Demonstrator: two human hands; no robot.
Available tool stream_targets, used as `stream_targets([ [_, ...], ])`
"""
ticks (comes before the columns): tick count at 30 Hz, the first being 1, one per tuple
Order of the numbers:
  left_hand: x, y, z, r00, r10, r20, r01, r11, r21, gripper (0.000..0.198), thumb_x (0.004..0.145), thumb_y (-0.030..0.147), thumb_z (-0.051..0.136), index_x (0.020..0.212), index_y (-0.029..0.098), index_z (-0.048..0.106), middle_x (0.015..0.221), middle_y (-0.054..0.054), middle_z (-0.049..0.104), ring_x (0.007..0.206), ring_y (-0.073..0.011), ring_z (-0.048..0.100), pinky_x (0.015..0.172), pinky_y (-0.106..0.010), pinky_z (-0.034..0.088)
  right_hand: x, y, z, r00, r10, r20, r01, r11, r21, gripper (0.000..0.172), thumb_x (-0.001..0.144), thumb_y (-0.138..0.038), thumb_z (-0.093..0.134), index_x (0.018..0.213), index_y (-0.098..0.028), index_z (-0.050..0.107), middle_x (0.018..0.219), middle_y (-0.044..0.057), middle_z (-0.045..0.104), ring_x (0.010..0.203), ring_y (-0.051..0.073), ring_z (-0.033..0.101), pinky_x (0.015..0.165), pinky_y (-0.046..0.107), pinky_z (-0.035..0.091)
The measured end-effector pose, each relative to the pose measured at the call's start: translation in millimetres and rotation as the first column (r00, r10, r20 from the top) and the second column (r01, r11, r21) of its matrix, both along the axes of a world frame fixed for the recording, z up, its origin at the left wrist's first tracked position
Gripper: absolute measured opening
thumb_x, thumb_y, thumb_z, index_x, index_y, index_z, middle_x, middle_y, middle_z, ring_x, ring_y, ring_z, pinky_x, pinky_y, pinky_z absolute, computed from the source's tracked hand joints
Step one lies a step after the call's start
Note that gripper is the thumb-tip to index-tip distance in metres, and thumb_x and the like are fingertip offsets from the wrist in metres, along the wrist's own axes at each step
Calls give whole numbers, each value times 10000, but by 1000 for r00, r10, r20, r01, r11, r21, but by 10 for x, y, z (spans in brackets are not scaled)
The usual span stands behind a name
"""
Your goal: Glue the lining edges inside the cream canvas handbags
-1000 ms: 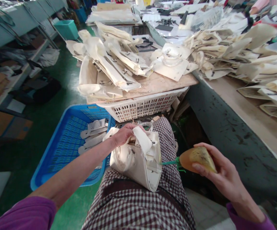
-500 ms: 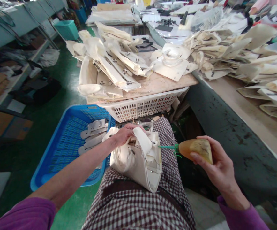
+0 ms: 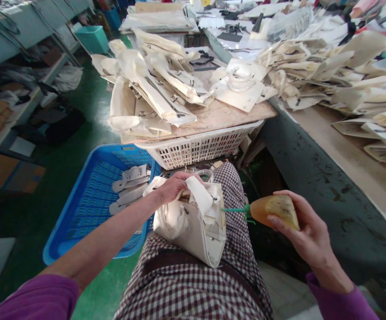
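A cream handbag (image 3: 186,226) with clear-wrapped handles rests on my lap, over a checked apron (image 3: 186,291). My left hand (image 3: 176,186) is closed at the bag's upper edge, pinching a white strap-like flap (image 3: 199,194) that folds over the bag's side. Some of its fingertips are hidden behind the flap. In my right hand (image 3: 308,229) is a squeeze bottle (image 3: 275,211) of amber liquid, held on its side. The bottle's thin green nozzle (image 3: 233,210) points left, its tip close to the bag's side panel; whether it touches I cannot tell.
A blue basket (image 3: 71,200) holding several cream strap pieces (image 3: 131,186) stands to my left. Ahead, cream bag parts (image 3: 153,84) are heaped on a board (image 3: 219,118) above a white crate (image 3: 193,151). More cream pieces (image 3: 346,84) cover the bench on the right.
My right hand has shifted slightly right and down with the bottle, and the nozzle tip is a little lower beside the bag. My left hand and the bag stay nearly still.
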State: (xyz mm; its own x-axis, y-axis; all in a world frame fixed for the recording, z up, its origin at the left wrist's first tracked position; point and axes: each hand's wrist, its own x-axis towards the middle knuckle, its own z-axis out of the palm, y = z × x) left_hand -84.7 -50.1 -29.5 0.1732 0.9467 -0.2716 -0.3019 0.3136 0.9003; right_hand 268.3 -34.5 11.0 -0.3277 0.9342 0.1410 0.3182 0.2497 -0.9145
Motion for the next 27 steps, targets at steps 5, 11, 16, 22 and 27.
stream_targets([
  [5, 11, 10, 29, 1000, -8, -7, 9, 1000, 10, 129, 592, 211, 751, 658, 101, 737, 692, -36, 669, 592, -122, 543, 551, -213, 402, 26, -24, 4, 1000, 2, 6, -1, 1000, -30, 418, 859, -393, 839, 1227, -307, 662, 1049, 4, 669, 862, 202, 643, 726, 235, 561],
  [11, 12, -14, 97, 1000, -10, -26, 11, 999, 41, 173, 600, 262, 747, 654, 98, 737, 691, -38, 662, 598, -124, 530, 557, -219, 397, 45, -64, -63, 999, -20, -49, 16, 997, -81, 451, 846, -389, 853, 1238, -302, 648, 1041, 14, 662, 832, 212, 643, 624, 237, 565],
  [16, -23, -56, 123, 999, 10, -53, -7, 998, 55, 164, 598, 233, 732, 699, 105, 735, 699, -20, 638, 595, -113, 503, 531, -202, 370, 110, -158, 16, 999, 38, 6, -37, 992, -124, 423, 844, -385, 848, 1213, -291, 665, 994, 10, 695, 791, 207, 674, 629, 223, 572],
  [22, -59, -187, 244, 994, 14, -105, -9, 998, 55, 139, 663, 240, 719, 720, 113, 707, 715, -23, 617, 601, -119, 485, 523, -210, 357, 194, -350, -2, 999, 42, 28, -36, 980, -194, 392, 873, -406, 810, 1213, -283, 657, 966, 25, 691, 800, 235, 689, 508, 210, 543],
  [27, -99, -334, 387, 983, 6, -182, 5, 998, 59, 121, 727, 252, 702, 723, 137, 666, 730, -17, 597, 623, -125, 499, 550, -218, 382, 252, -507, -101, 999, -29, 24, 34, 968, -248, 420, 870, -424, 807, 1231, -279, 648, 957, 25, 675, 763, 239, 679, 516, 231, 559],
])
